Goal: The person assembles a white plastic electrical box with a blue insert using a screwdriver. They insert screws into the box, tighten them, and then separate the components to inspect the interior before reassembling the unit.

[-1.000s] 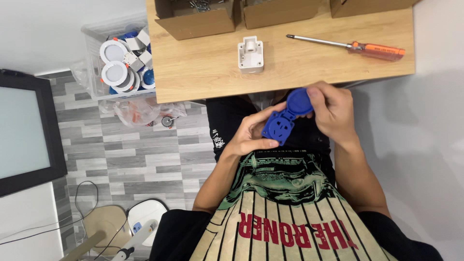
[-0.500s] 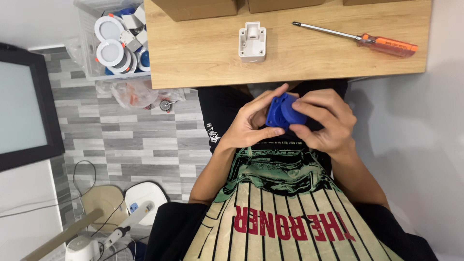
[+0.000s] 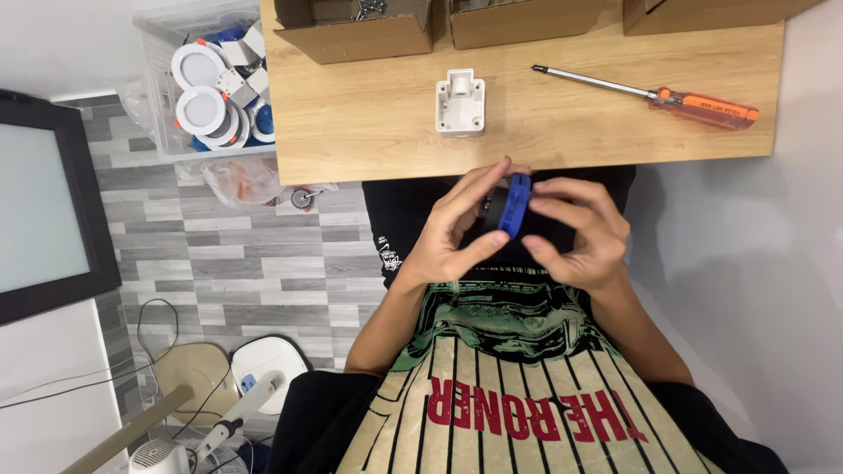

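Just below the centre of the frame, both hands meet in front of the person's chest, below the near edge of the wooden table [image 3: 369, 132]. The left hand [image 3: 457, 233] and the right hand [image 3: 575, 233] hold a small blue plastic part [image 3: 515, 204] between them, turned edge-on to the camera so that only its thin rim shows. Fingertips of both hands are pressed against it from either side, closed on the part rather than spread apart. What lies behind the blue piece is dark and cannot be made out.

On the table, above the hands, a white plastic housing [image 3: 459, 103] sits alone, apart from the hands and untouched. To the upper right lies an orange-handled screwdriver [image 3: 654, 95], also untouched. Cardboard boxes [image 3: 356, 26] line the table's far edge. At the upper left, a clear bin [image 3: 171, 61] holds round white fittings.

Judging by this, the blue part is only being handled; it is not joined to the white housing, and any screwing remains undone.
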